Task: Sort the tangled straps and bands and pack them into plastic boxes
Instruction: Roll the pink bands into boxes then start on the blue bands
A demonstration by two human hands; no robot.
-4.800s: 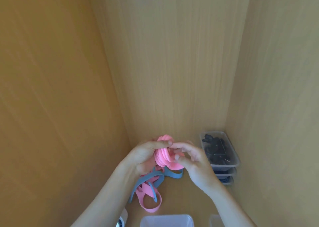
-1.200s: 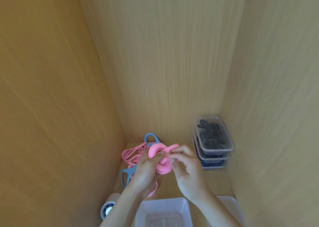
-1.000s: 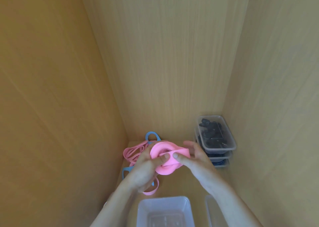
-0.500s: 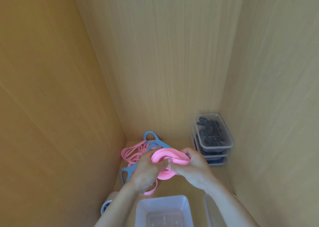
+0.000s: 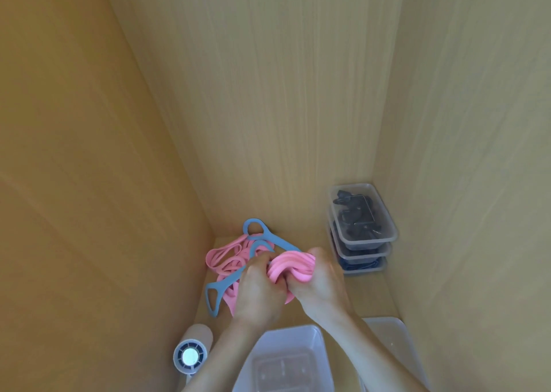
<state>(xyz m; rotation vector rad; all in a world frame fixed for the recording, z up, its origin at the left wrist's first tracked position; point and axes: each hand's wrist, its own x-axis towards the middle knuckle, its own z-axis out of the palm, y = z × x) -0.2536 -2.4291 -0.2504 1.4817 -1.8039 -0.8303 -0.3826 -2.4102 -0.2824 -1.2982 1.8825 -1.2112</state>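
Observation:
A coiled pink band (image 5: pixel 293 268) is squeezed between both my hands above the shelf floor. My left hand (image 5: pixel 258 290) grips its left side and my right hand (image 5: pixel 320 283) grips its right side, fingers curled round it. Behind and left of my hands lies a tangle of pink bands (image 5: pixel 228 257) and blue straps (image 5: pixel 256 233) in the back left corner. An open clear plastic box (image 5: pixel 319 344) stands at the near edge, below my wrists.
Three clear boxes (image 5: pixel 362 227) with dark straps inside are stacked against the right wall. A lid (image 5: pixel 387 335) lies right of the open box. A small white cylinder (image 5: pixel 190 353) lies at the front left. Wooden walls close in on three sides.
The pink coil has been pressed narrower between my hands, which have drawn closer together. The view dipped slightly, showing more of the open box.

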